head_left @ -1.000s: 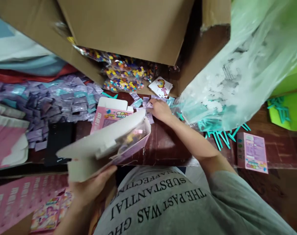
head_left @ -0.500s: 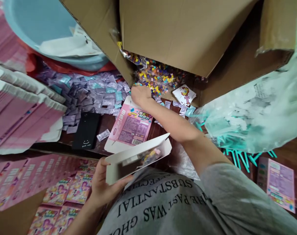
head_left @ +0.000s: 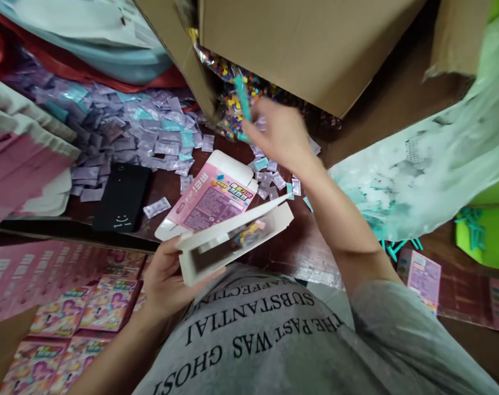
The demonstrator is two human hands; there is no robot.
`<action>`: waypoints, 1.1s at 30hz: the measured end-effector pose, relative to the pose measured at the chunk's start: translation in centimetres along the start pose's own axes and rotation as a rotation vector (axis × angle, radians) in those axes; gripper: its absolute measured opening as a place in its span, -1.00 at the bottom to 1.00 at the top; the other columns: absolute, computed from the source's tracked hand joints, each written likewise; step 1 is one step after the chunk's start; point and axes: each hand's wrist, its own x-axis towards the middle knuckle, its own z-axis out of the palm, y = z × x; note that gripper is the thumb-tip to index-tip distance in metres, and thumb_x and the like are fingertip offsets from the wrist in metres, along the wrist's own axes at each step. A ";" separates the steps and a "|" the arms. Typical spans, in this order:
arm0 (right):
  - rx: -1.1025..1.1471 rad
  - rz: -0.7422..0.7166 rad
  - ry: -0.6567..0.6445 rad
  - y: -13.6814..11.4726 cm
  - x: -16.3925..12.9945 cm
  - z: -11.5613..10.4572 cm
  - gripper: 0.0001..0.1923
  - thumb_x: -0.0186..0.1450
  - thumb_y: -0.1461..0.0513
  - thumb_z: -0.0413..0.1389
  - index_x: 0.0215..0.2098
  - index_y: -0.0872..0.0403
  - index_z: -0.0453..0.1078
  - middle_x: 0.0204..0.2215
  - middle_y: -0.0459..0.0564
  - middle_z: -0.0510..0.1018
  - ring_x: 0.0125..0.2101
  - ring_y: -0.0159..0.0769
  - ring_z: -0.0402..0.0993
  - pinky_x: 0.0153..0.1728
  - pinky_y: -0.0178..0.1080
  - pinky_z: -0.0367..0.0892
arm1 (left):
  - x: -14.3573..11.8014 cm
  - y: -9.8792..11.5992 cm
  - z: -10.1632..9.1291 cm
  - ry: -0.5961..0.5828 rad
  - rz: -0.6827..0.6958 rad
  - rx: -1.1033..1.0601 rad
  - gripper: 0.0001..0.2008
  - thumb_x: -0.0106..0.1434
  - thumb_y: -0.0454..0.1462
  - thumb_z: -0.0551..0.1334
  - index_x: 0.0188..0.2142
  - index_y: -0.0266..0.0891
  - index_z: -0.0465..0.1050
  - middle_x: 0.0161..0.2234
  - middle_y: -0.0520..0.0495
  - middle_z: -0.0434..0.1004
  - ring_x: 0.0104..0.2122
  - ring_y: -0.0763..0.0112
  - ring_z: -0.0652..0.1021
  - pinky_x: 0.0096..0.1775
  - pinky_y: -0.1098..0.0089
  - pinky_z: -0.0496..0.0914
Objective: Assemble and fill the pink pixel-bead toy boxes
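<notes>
My left hand [head_left: 167, 280] grips an open white carton [head_left: 233, 238] with coloured pieces showing inside it, held just above my grey shirt. My right hand [head_left: 282, 134] is raised over the table in front of the big cardboard box [head_left: 307, 49], blurred by motion. Its fingers pinch a teal plastic tool [head_left: 242, 99] and what looks like a small sachet. A flat pink printed carton [head_left: 210, 200] lies on the table between my hands. Purple and teal sachets [head_left: 130, 129] are heaped at the left.
A black phone [head_left: 122, 196] lies left of the pink carton. Bags of coloured beads [head_left: 233, 109] spill from the cardboard box. A clear bag of teal tools [head_left: 418, 164] fills the right. Stacks of pink flat cartons [head_left: 19, 159] and finished pink boxes [head_left: 68, 318] sit at the left.
My right hand has lifted from the sachets by the cardboard box and now holds a teal tool in the air. The left hand keeps the open carton, nearly unmoved.
</notes>
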 end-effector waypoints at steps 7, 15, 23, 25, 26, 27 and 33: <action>0.507 -0.322 0.022 -1.7 -15.1 -7.7 -0.90 0.48 0.16 0.40 -0.10 -0.04 0.62 -0.30 -0.17 0.71 -0.46 -0.44 0.53 -0.36 -0.31 0.46 | 4.8 3.7 5.6 -0.104 0.336 -0.128 -0.45 0.10 -0.18 0.72 0.04 -0.21 0.67 -0.13 -0.13 0.83 -0.25 0.22 0.81 -0.20 0.36 0.74; -0.207 -0.263 0.225 1.3 -17.9 -6.3 -0.49 0.74 0.01 -0.19 0.26 0.09 0.48 0.08 0.11 0.69 0.00 -0.18 0.63 0.03 -0.14 0.53 | 5.8 2.0 10.7 -0.373 0.241 -0.242 -0.49 0.22 -0.15 0.67 0.08 -0.16 0.62 -0.06 -0.12 0.83 -0.19 0.24 0.80 -0.17 0.37 0.73; -0.205 -0.514 0.120 4.0 -20.1 -3.3 -0.70 0.72 0.17 0.04 0.26 0.07 0.53 -0.07 -0.01 0.73 0.03 -0.27 0.62 0.17 -0.10 0.45 | 5.9 2.1 12.5 -0.341 0.245 -0.176 -0.49 0.21 -0.05 0.66 0.03 -0.16 0.62 -0.16 -0.07 0.82 -0.28 0.24 0.78 -0.27 0.36 0.71; -0.134 -0.548 0.220 4.3 -20.5 -4.6 -0.68 0.68 0.09 0.14 0.25 0.05 0.55 -0.02 0.00 0.74 0.09 -0.25 0.64 0.19 -0.10 0.48 | 6.0 1.9 12.3 -0.349 0.265 -0.159 -0.49 0.21 -0.03 0.66 0.03 -0.14 0.63 -0.15 -0.05 0.82 -0.29 0.26 0.78 -0.28 0.37 0.71; -0.105 -0.521 0.289 4.5 -20.5 -5.5 -0.64 0.65 0.05 0.18 0.27 0.05 0.55 0.03 0.03 0.72 0.12 -0.22 0.63 0.19 -0.10 0.50 | 6.0 1.9 12.2 -0.364 0.272 -0.149 -0.49 0.21 -0.02 0.66 0.04 -0.13 0.63 -0.14 -0.05 0.82 -0.29 0.26 0.78 -0.29 0.37 0.71; -0.082 -0.477 0.343 4.6 -20.5 -6.3 -0.60 0.63 0.02 0.21 0.29 0.06 0.55 0.06 0.06 0.70 0.13 -0.21 0.63 0.19 -0.10 0.52 | 6.0 1.9 12.2 -0.382 0.277 -0.137 -0.48 0.21 -0.02 0.66 0.05 -0.12 0.63 -0.13 -0.05 0.83 -0.28 0.25 0.79 -0.29 0.36 0.71; -0.010 -0.451 0.149 4.0 -20.3 -8.7 -0.60 0.68 0.00 0.12 0.23 0.06 0.59 -0.03 -0.04 0.68 -0.04 -0.34 0.65 0.15 -0.22 0.58 | 5.2 3.2 12.5 -0.449 0.303 -0.055 -0.51 0.23 -0.17 0.64 0.09 -0.09 0.60 -0.08 -0.05 0.82 -0.22 0.16 0.81 -0.20 0.24 0.76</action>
